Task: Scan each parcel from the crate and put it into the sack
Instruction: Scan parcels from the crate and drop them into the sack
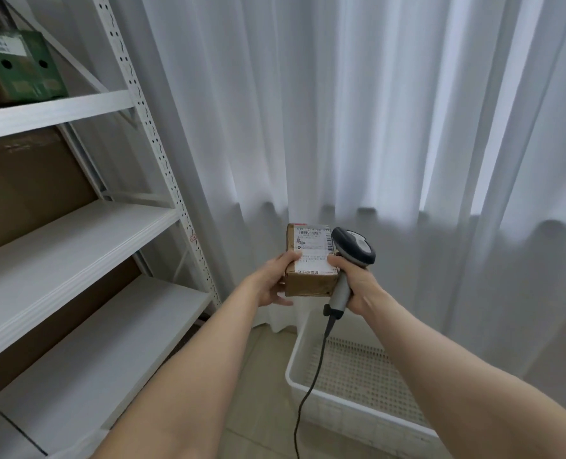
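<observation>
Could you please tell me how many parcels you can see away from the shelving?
1: the parcel, held in the left hand beside the scanner. The right arm hides part of the crate.

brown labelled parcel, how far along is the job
Done: the white perforated plastic crate shows only bare floor where visible, so other parcels seem done. In hand: the left hand holds the brown cardboard parcel, the right hand grips the grey corded scanner beside its label. Left: bagging it; no sack in view.

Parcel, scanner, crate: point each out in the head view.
parcel (313, 250): head view, on its white label.
scanner (354, 246): head view, on top of its head.
crate (357, 417): head view, on its near wall.
</observation>
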A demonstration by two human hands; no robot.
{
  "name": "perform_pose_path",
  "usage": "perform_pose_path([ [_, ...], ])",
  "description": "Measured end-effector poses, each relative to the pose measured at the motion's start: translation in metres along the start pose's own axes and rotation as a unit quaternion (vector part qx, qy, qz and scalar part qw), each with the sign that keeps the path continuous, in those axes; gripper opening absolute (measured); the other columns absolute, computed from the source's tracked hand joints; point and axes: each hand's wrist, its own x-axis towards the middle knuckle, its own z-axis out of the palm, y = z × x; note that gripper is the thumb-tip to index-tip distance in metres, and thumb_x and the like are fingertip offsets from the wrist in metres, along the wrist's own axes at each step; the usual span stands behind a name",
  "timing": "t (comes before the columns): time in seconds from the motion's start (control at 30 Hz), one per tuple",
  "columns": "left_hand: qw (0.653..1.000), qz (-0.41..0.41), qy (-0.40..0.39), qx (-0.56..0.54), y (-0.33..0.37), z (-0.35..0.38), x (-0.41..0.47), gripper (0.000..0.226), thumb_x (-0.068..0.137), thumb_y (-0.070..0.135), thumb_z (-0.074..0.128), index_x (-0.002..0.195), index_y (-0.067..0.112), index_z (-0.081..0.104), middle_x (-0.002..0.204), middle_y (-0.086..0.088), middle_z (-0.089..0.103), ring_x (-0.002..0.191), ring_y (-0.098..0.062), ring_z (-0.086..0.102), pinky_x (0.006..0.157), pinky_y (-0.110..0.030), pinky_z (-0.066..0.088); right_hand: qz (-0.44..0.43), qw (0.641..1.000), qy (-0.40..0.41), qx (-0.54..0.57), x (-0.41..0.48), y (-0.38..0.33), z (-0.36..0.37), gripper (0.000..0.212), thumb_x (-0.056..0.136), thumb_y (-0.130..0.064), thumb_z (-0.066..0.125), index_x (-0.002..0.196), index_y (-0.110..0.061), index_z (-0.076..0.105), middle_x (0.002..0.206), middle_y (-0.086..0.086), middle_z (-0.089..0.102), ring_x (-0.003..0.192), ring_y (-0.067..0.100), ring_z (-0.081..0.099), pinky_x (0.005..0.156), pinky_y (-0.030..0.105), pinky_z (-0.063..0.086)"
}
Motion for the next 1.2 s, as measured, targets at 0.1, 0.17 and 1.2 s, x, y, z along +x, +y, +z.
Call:
perform_pose_path([
  [0.1,0.999,-0.028,-0.019,-0.031,-0.008,0.012,0.006,0.039,0.083,0.042,0.070,0.115,0.020,0.062,0.106,-0.010,0.070,0.098,-0.026,0.068,0.068,-0.042,0.059,-0.014,0.999,0.029,-0.034,0.002,-0.004,-0.017,0.030,0.087,-0.006,0.067,0.117,-0.003,0.063,0.110,0.017,0.070,0.101,0.036,0.066,0.085,0.046,0.054],
  [0.17,0.998,-0.005,0.010,-0.058,-0.013,0.022,0.013,0.042,0.083,0.028,0.072,0.122,0.019,0.059,0.100,-0.007,0.071,0.091,-0.022,0.069,0.064,-0.038,0.059,-0.028,0.994,0.071,-0.083,0.005,-0.008,-0.031,0.033,0.087,-0.015,0.069,0.117,-0.005,0.062,0.098,0.008,0.066,0.092,0.029,0.062,0.078,0.041,0.051],
  [1.2,0.985,0.031,0.138,-0.100,-0.061,0.114,0.026,0.047,0.089,0.008,0.065,0.132,0.017,0.047,0.098,-0.007,0.066,0.077,-0.022,0.066,0.057,-0.040,0.056,0.065,0.968,-0.004,-0.242,-0.033,-0.055,-0.093,0.007,0.083,-0.009,0.056,0.090,-0.007,0.055,0.059,0.009,0.058,0.042,0.014,0.050,0.046,0.022,0.045],
])
